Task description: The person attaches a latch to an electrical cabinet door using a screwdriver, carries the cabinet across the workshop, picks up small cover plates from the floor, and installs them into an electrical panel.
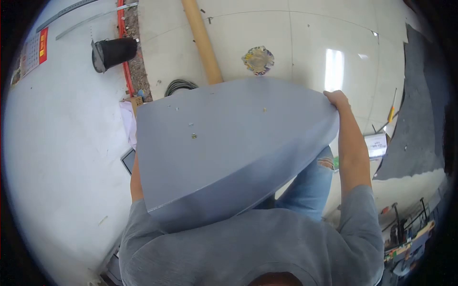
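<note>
A large grey panel box [229, 138], with one curved edge, lies across my lap and against my chest. Several small metal fittings [193, 136] and holes dot its upper face. My right hand [338, 99] is closed round the box's far right corner, thumb on top and the other fingers mostly out of sight. My left forearm reaches up along the left side of the box, and my left hand is hidden behind it.
Beyond the box are a cardboard tube [204, 43], coiled cable [180, 86] and a crumpled round piece [258, 60]. A black bin [114, 53] stands left. Rightward lie a screwdriver [391, 112], a white box [376, 145], dark sheeting [420, 105] and tools [405, 229].
</note>
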A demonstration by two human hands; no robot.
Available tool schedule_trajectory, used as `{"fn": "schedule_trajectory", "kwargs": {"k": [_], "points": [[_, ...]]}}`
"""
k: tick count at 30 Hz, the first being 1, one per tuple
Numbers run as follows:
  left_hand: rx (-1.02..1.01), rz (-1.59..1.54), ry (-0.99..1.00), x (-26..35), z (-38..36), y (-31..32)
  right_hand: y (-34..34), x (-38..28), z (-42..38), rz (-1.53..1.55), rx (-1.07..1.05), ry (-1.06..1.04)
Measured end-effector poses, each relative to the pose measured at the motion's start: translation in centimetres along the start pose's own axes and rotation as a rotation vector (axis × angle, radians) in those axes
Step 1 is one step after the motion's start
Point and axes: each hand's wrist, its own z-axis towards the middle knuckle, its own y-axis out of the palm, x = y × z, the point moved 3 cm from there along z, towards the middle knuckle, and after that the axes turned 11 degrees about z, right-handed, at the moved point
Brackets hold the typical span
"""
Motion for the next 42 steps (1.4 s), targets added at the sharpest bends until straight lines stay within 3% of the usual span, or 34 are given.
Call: {"fn": "schedule_trajectory", "kwargs": {"k": [4, 6, 11, 13, 17, 20, 22, 25, 28, 32, 33, 36, 39, 42], "points": [[-0.002, 0.023, 0.022, 1.2, 1.5, 1.4, -0.9, -1.5, -2.5, -0.157, 0.117, -0.055], [0.004, 0.034, 0.029, 1.4, 2.3, 2.0, -1.2, -2.2, -1.8, -0.237, 0.060, -0.091], [-0.031, 0.063, 0.051, 1.2, 5.6, 3.8, 2.0, -0.5, 7.2, -0.309, -0.068, -0.333], [-0.038, 0.076, 0.037, 0.3, 6.0, 3.2, 1.2, -1.9, 3.9, -0.253, -0.169, -0.206], [-0.033, 0.120, 0.013, -2.3, 6.1, 1.0, 0.9, -0.4, 2.6, -0.256, -0.095, -0.249], [-0.054, 0.139, -0.003, -3.4, 7.8, 2.2, -0.2, 2.0, 0.5, -0.225, 0.003, -0.158], [-0.053, 0.159, -0.025, -3.8, 8.5, 3.0, -1.8, 3.4, -2.9, -0.118, -0.080, -0.048], [-0.044, 0.180, -0.053, -4.4, 8.1, 2.6, -2.4, 8.1, -3.9, -0.102, 0.000, -0.085], [-0.064, 0.205, -0.059, -4.6, 7.2, 1.7, -3.7, 14.6, -6.6, -0.087, 0.061, 0.013], [-0.112, 0.250, -0.028, -3.9, 4.6, -2.2, -5.6, 24.7, -14.6, 0.044, 0.084, 0.063], [-0.140, 0.284, -0.008, -2.8, 3.5, -2.7, -5.8, 27.5, -16.5, 0.123, -0.056, 0.112], [-0.208, 0.334, 0.067, 1.2, 0.0, -3.2, -4.7, 37.2, -20.3, 0.131, -0.023, 0.153], [-0.271, 0.405, 0.179, 6.9, -3.7, -2.8, -4.6, 42.8, -30.2, 0.271, -0.042, 0.259], [-0.356, 0.496, 0.332, 14.7, -9.1, 0.7, 0.7, 50.7, -33.6, 0.357, 0.025, 0.227]]}}
